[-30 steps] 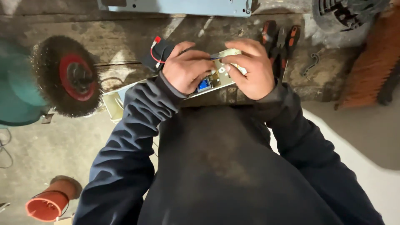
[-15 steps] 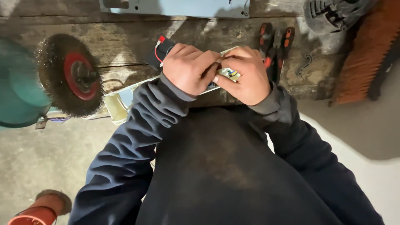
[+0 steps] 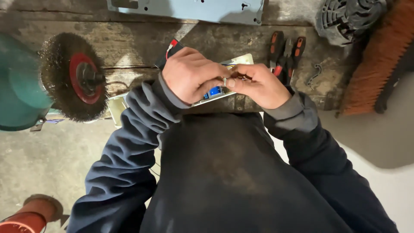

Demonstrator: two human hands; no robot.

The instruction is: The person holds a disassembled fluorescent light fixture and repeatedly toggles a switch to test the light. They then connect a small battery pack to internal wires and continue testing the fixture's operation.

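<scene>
Both hands meet over a pale circuit board (image 3: 241,60) with a blue part (image 3: 214,91), lying at the edge of a worn wooden bench (image 3: 129,51). My left hand (image 3: 192,75) covers the board's left side, fingers curled. My right hand (image 3: 256,84) pinches a small silvery piece (image 3: 224,80) between thumb and forefinger, and the left fingertips touch it too. A black block with red wires (image 3: 169,51) pokes out behind my left hand. Much of the board is hidden under my hands.
A wire brush wheel (image 3: 73,77) on a green bench grinder (image 3: 17,86) stands at the left. Red-handled pliers (image 3: 284,54), a metal hook (image 3: 315,74), a grey metal panel (image 3: 185,8), a black fan part (image 3: 345,17) and a brown brush (image 3: 375,60) lie about. An orange cone (image 3: 26,218) stands on the floor.
My hands have drawn together over the board; the right hand slid left and now pinches the small piece at the fingertips. The view shifted slightly.
</scene>
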